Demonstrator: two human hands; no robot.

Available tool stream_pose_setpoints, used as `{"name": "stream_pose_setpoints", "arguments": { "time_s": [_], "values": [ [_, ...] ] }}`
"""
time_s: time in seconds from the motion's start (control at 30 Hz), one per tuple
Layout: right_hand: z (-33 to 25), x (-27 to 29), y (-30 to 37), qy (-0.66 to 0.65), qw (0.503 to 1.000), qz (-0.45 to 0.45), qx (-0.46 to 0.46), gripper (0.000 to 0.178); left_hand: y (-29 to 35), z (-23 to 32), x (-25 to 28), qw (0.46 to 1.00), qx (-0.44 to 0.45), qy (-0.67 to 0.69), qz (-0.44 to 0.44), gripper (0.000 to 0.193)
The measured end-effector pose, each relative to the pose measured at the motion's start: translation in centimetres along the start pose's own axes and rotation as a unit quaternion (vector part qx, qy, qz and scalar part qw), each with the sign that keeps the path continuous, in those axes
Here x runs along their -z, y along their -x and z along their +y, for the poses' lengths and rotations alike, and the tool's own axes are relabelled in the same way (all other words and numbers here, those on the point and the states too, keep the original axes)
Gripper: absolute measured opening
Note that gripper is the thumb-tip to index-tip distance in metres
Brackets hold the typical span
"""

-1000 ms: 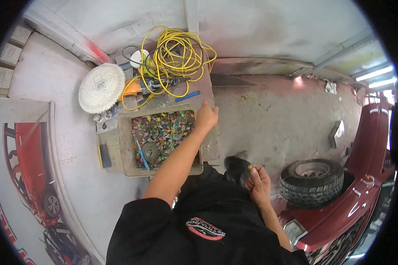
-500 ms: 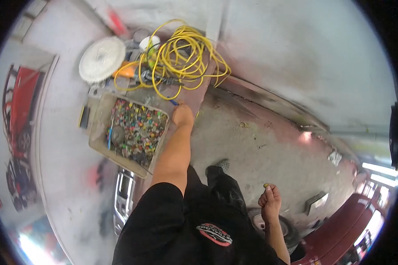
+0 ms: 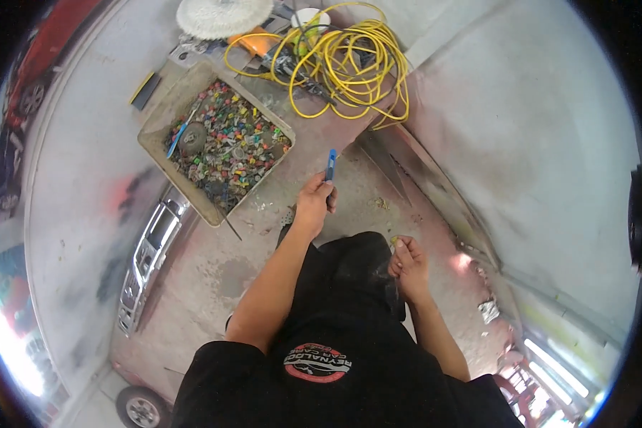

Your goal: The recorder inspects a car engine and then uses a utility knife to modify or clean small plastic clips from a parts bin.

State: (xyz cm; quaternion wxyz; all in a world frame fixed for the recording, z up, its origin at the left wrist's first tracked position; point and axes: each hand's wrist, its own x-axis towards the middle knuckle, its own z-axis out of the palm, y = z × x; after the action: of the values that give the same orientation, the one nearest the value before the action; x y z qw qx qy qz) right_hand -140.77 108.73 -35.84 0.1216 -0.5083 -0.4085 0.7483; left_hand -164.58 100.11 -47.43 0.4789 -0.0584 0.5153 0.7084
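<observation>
the left hand [image 3: 314, 203] is closed around a slim blue stick-shaped tool [image 3: 331, 165], its blue end pointing away from the body. that hand is in the air just right of a large beige rectangular bin [image 3: 157, 121], apart from it. the right hand [image 3: 410, 265], fingers curled, pinches a small yellowish piece [image 3: 394, 241] between thumb and forefinger (too small to make out its shape) in front of the black-clothed leg. the bin holds many small multicoloured plastic pieces [image 3: 239, 135], a round grey disc [image 3: 192, 141] and a thin blue-handled tool [image 3: 178, 137] beside it. beyond the bin lie a loosely coiled yellow cable [image 3: 404, 85] and a round white fluffy pad [image 3: 225, 16].
</observation>
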Motion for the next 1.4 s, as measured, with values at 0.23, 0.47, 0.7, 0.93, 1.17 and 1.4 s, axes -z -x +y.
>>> {"name": "stream_pose_setpoints", "arguments": {
  "time_s": [0.23,0.47,0.7,0.93,1.17,1.4],
  "values": [
    [-3.0,2.9,-4.4,0.083,0.985,-0.142,-0.06,0.021,2.5,-0.1,-2.8,0.988,-0.072,-0.074,0.117,0.018],
    [-8.1,6.2,-11.6,0.218,0.952,-0.211,-0.045,0.022,6.0,-3.2,-6.9,0.953,-0.074,0.006,0.292,0.025],
    [-7.3,3.5,-14.0,0.272,0.917,-0.285,-0.055,0.021,8.7,-4.5,-6.6,0.923,-0.085,0.088,0.365,0.031],
    [-3.1,-3.9,-16.1,0.361,0.892,-0.271,-0.032,0.023,8.5,-4.3,-2.8,0.911,-0.06,0.071,0.402,0.033],
    [-0.5,-9.3,-24.2,0.45,0.821,-0.303,0.18,0.03,6.6,-4.1,0.7,0.925,-0.04,0.06,0.373,0.035],
    [0.0,-16.0,-32.8,0.664,0.612,-0.328,0.278,0.028,3.0,-3.5,1.5,0.885,-0.057,-0.26,0.382,0.045]
  ]
}}
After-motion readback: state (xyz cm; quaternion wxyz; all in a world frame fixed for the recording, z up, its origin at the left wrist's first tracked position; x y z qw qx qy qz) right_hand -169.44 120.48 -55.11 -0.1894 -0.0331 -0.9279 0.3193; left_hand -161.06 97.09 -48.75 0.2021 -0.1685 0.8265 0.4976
